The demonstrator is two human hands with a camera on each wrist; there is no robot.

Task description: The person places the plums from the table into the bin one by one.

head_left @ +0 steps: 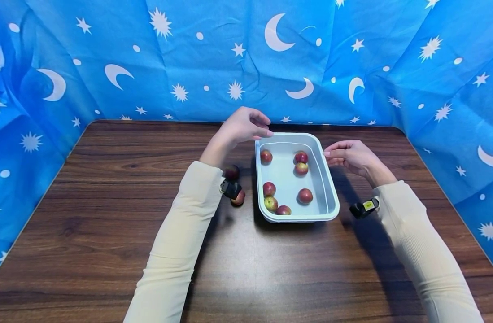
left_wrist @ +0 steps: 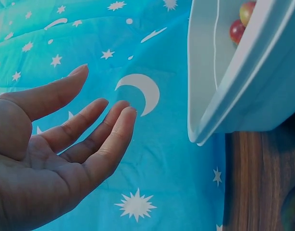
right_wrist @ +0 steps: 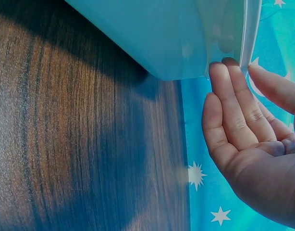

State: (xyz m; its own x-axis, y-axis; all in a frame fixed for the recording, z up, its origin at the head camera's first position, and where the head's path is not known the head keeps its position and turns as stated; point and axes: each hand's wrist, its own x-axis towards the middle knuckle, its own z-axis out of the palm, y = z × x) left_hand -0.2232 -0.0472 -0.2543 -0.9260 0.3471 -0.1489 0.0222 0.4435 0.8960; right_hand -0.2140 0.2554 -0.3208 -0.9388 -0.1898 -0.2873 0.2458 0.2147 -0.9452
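Note:
A white plastic tub (head_left: 296, 218) stands on the table with several red-and-yellow plums (head_left: 305, 196) inside, some along its left wall and others toward the right. My left hand (head_left: 246, 124) hovers by the tub's far left corner, fingers loosely bent with nothing in them. The left wrist view shows a gap between this hand and the rim. My right hand (right_wrist: 253, 130) is at the tub's right rim. Its fairly straight fingertips meet the outer wall under the lip, and the thumb tip lies by the lip's edge.
Two more plums (head_left: 238, 198) lie left of the tub, partly covered by the left forearm and its wrist camera (head_left: 230, 189). A blue cloth (head_left: 214, 54) with moons and stars hangs behind and beside the wooden table (head_left: 109, 202).

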